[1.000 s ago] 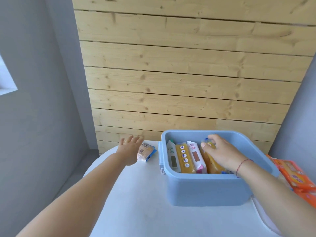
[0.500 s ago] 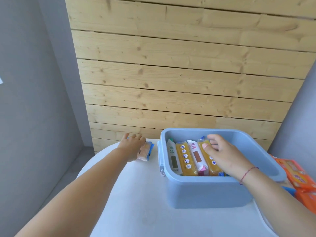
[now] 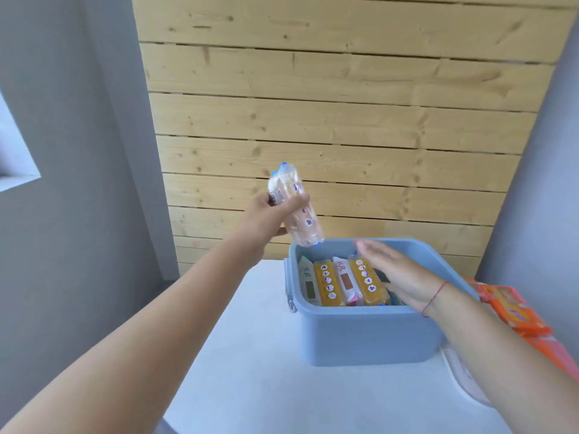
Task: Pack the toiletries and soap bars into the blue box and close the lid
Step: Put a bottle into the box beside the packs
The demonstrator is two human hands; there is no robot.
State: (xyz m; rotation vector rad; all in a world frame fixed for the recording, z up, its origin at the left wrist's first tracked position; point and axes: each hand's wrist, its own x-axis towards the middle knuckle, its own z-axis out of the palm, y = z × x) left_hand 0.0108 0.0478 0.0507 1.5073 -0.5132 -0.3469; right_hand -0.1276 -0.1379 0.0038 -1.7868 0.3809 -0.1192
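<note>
The open blue box [image 3: 369, 333] stands on the white table [image 3: 260, 371]. Several wrapped packs stand on edge in its left half, among them two yellow soap packs [image 3: 327, 283] and a white one [image 3: 344, 278]. My left hand [image 3: 269, 217] grips a pale wrapped soap pack [image 3: 297, 208] in the air, above and just left of the box's back left corner. My right hand [image 3: 398, 274] hovers flat inside the box with straight fingers, beside the rightmost yellow pack, holding nothing.
Orange soap packs [image 3: 513, 311] lie right of the box near the table's edge. A white lid-like piece [image 3: 463, 377] shows under my right forearm. A wooden plank wall [image 3: 329, 136] rises behind the table; grey walls flank it.
My left hand took hold of the pale pack on the table and lifted it toward the box. My right hand let go of the yellow pack and flattened out.
</note>
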